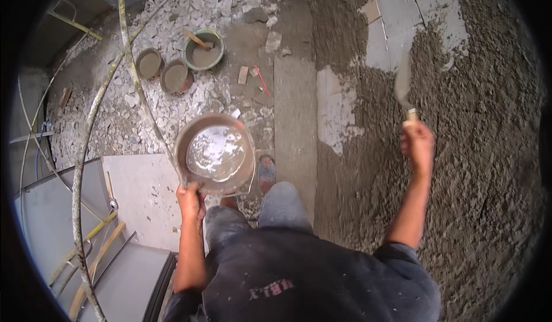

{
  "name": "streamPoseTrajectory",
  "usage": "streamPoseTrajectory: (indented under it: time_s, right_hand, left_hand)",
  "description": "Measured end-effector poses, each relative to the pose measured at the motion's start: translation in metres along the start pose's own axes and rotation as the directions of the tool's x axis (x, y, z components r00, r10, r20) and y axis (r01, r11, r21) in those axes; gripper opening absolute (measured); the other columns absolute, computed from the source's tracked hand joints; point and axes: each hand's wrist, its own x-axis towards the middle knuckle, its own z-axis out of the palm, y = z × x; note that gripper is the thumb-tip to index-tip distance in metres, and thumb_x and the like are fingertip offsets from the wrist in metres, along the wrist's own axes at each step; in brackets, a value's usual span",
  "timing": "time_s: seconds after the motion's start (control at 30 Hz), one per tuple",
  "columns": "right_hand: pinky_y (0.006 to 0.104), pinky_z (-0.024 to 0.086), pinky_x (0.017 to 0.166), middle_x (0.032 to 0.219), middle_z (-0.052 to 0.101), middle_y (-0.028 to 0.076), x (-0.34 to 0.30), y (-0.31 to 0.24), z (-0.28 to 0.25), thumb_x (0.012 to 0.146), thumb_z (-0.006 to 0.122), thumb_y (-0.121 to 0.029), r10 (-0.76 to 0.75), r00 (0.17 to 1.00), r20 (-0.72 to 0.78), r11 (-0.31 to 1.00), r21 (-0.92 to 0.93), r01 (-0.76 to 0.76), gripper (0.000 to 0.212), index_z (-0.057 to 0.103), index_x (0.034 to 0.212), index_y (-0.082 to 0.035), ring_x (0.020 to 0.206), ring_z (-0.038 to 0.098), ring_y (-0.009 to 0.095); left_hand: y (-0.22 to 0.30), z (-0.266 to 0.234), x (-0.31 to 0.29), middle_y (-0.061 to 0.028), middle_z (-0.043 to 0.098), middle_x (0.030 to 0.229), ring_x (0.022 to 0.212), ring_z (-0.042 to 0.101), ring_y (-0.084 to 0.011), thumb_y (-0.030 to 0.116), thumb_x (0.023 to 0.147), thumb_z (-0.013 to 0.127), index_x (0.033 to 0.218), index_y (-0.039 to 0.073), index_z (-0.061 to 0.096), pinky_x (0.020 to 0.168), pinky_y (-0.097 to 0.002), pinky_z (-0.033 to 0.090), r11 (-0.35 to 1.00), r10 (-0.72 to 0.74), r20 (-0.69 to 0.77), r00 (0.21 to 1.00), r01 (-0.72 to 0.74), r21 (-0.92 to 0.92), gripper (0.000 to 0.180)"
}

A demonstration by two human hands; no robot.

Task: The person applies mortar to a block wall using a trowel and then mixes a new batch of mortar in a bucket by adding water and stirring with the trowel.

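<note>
My left hand grips the near rim of a round bucket held out in front of me. Shiny, watery grey liquid fills its lower part, and a thin wire handle hangs at its right side. On the right, my right hand is closed round the pale handle of a trowel. The blade, smeared by motion, points away from me over the rough grey mortar on the wall. Bare grey block shows beyond the blade, and another bare patch lies to its left.
Two small buckets of grey mix and a larger green-rimmed tub with a wooden handle in it stand on white rubble. Thin crossing poles rise at the left. Pale panels lie at lower left.
</note>
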Motion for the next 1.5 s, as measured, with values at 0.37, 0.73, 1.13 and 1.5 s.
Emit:
streamPoseTrajectory:
  time_s: [0.37, 0.73, 1.13, 1.5]
  right_hand:
    - [0.0416, 0.059, 0.068, 0.083, 0.073, 0.013, -0.128, -0.119, 0.148, 0.091, 0.072, -0.022, -0.487, 0.655, 0.578, 0.115, -0.701, 0.704, 0.016, 0.071, 0.085, -0.007, 0.076, 0.073, 0.031]
    - [0.0443, 0.056, 0.065, 0.079, 0.072, 0.021, -0.118, -0.048, 0.241, 0.085, 0.077, -0.024, -0.253, 0.552, 0.794, 0.645, -0.287, 0.708, 0.025, 0.078, 0.099, -0.002, 0.073, 0.074, 0.036]
    - [0.0354, 0.054, 0.067, 0.09, 0.075, 0.013, -0.128, -0.036, 0.266, 0.088, 0.079, -0.021, -0.371, 0.55, 0.748, 0.846, 0.028, 0.533, 0.032, 0.075, 0.112, -0.001, 0.071, 0.068, 0.024]
    - [0.0194, 0.045, 0.04, 0.074, 0.066, 0.003, 0.03, 0.008, 0.097, 0.094, 0.068, -0.013, 0.254, 0.96, 0.12, 0.953, 0.136, -0.27, 0.015, 0.067, 0.103, -0.001, 0.052, 0.057, 0.006]
  left_hand:
    - [0.017, 0.07, 0.006, -0.0034, 0.067, 0.083, 0.064, 0.06, -0.0107, 0.001, 0.083, 0.065, 0.104, 0.001, 0.064, 0.056, -0.0261, 0.051, 0.981, 0.02, 0.291, 0.957, -0.076, 0.181, 0.021]
    - [0.068, 0.078, 0.009, -0.0037, 0.069, 0.082, 0.067, 0.063, -0.0111, 0.0, 0.084, 0.064, 0.097, -0.001, 0.068, 0.057, -0.0271, 0.049, 0.982, 0.092, 0.343, 0.935, -0.141, 0.122, 0.014]
    - [0.045, 0.029, 0.038, -0.0024, 0.066, 0.08, 0.061, 0.06, -0.0099, -0.001, 0.082, 0.068, 0.096, 0.006, 0.062, 0.052, -0.023, 0.049, 0.989, 0.14, 0.095, 0.986, -0.135, -0.052, 0.017]
    - [0.039, 0.034, 0.01, -0.0046, 0.065, 0.086, 0.07, 0.063, -0.0144, -0.006, 0.082, 0.061, 0.099, 0.005, 0.059, 0.064, -0.0297, 0.058, 0.996, 0.066, -0.026, 0.997, -0.068, -0.051, 0.021]
